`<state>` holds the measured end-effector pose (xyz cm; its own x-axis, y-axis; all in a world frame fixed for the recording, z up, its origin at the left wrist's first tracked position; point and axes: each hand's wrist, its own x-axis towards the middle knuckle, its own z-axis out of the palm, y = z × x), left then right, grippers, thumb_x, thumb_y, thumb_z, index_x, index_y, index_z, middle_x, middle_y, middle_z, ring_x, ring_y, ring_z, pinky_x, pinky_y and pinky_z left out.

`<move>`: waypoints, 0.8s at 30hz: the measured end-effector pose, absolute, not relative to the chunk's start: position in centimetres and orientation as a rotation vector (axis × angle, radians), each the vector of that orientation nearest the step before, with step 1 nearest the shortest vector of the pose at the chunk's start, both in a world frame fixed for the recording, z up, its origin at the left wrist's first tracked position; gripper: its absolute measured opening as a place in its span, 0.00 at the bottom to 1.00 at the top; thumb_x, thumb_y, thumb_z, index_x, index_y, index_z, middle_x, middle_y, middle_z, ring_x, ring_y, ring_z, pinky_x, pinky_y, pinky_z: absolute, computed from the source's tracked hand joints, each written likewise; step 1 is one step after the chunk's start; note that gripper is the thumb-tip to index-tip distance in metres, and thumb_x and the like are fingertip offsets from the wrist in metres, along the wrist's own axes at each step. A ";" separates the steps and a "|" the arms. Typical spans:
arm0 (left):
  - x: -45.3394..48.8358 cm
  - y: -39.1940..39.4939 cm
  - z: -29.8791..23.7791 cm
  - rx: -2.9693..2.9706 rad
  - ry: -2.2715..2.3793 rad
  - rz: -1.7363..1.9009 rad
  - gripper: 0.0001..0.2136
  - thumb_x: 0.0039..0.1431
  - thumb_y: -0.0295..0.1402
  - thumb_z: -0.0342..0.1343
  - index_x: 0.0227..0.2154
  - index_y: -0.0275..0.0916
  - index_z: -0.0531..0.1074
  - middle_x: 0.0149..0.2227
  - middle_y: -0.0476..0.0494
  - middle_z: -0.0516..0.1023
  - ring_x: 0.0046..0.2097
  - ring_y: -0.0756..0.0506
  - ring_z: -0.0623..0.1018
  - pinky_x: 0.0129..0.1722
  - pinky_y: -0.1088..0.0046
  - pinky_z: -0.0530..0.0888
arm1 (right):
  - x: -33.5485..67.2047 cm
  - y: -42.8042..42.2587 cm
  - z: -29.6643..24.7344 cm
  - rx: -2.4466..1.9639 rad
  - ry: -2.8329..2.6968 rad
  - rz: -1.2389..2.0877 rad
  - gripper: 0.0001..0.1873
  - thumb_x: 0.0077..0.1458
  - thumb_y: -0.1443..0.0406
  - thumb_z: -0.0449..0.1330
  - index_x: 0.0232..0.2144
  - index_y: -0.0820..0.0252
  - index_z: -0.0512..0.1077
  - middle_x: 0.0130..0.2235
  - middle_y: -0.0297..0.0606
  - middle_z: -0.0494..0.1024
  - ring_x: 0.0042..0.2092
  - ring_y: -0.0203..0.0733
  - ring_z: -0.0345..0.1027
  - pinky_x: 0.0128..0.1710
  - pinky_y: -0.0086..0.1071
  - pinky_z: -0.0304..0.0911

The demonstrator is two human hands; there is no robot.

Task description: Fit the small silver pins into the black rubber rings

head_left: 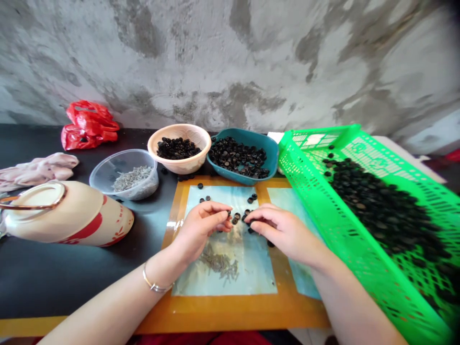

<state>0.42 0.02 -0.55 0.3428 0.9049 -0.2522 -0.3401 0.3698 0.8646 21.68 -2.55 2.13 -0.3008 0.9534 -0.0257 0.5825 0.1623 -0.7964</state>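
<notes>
Well, the left hand (203, 227) is pinched nearly shut, its thumb and forefinger meeting at a small black button (229, 213) held at their tips. The right hand (283, 233) is half curled, with its fingers (256, 224) bent downward and touching or just beside a small cluster of buttons (246, 216). Whether it has hold of one cannot be told from this view.

A few loose buttons (235, 220) lie between the two hands, just off the left fingertips, on a pale blue sheet (258, 278). Others are scattered farther up the sheet, and a single button (270, 244) lies just past the right hand. Below the hands, grey pins (219, 266) are spread on the sheet, which rests on an orange mat (230, 311).

Beyond the mat, a beige bowl (154, 143) and a teal dish (273, 158) are heaped with buttons, and a clear tub (122, 155) holds more pins. A tilted green crate (359, 268) to the right carries a large mass of buttons. On the dark table (32, 268) to the left lie a cream jug (68, 215) on its side, a pink cloth (39, 170) and a red bag (88, 125).
</notes>
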 end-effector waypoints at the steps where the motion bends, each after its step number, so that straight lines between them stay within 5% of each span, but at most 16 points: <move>1: 0.4 -0.1 -0.5 0.830 0.849 0.941 0.10 0.50 0.32 0.66 0.34 0.33 0.76 0.26 0.44 0.79 0.29 0.49 0.78 0.32 0.74 0.75 | 21.3 -2.5 1.9 -1.438 -1.856 1.035 0.09 0.59 0.62 0.58 0.39 0.56 0.76 0.39 0.39 0.78 0.37 0.41 0.72 0.38 0.34 0.67; 5: 0.5 -0.5 -0.2 0.948 0.869 1.007 0.09 0.52 0.32 0.64 0.35 0.33 0.76 0.25 0.45 0.79 0.29 0.49 0.78 0.34 0.74 0.75 | 19.7 -2.8 0.7 -1.319 -1.556 1.159 0.10 0.56 0.61 0.62 0.41 0.56 0.75 0.31 0.34 0.77 0.31 0.38 0.72 0.33 0.32 0.69; 11: 0.5 -0.9 0.0 0.984 0.862 1.088 0.09 0.51 0.32 0.65 0.34 0.34 0.76 0.26 0.46 0.79 0.29 0.49 0.78 0.33 0.74 0.75 | 18.4 -3.3 -0.7 -1.139 -1.402 1.135 0.15 0.56 0.64 0.63 0.46 0.53 0.71 0.39 0.36 0.79 0.41 0.39 0.75 0.40 0.33 0.72; 16: 0.5 -0.9 0.2 0.982 0.833 1.099 0.10 0.51 0.32 0.65 0.35 0.33 0.75 0.26 0.46 0.80 0.30 0.49 0.79 0.34 0.74 0.75 | 18.2 -3.5 -1.2 -1.127 -1.393 1.009 0.10 0.52 0.67 0.67 0.38 0.55 0.73 0.37 0.35 0.79 0.38 0.38 0.76 0.40 0.32 0.73; 24: 0.7 -1.2 0.8 0.980 0.834 1.071 0.09 0.47 0.31 0.67 0.31 0.33 0.76 0.25 0.46 0.79 0.28 0.51 0.78 0.32 0.77 0.76 | 18.5 -3.8 -1.7 -1.132 -1.560 0.744 0.09 0.53 0.65 0.67 0.38 0.54 0.73 0.38 0.36 0.79 0.39 0.41 0.76 0.40 0.36 0.72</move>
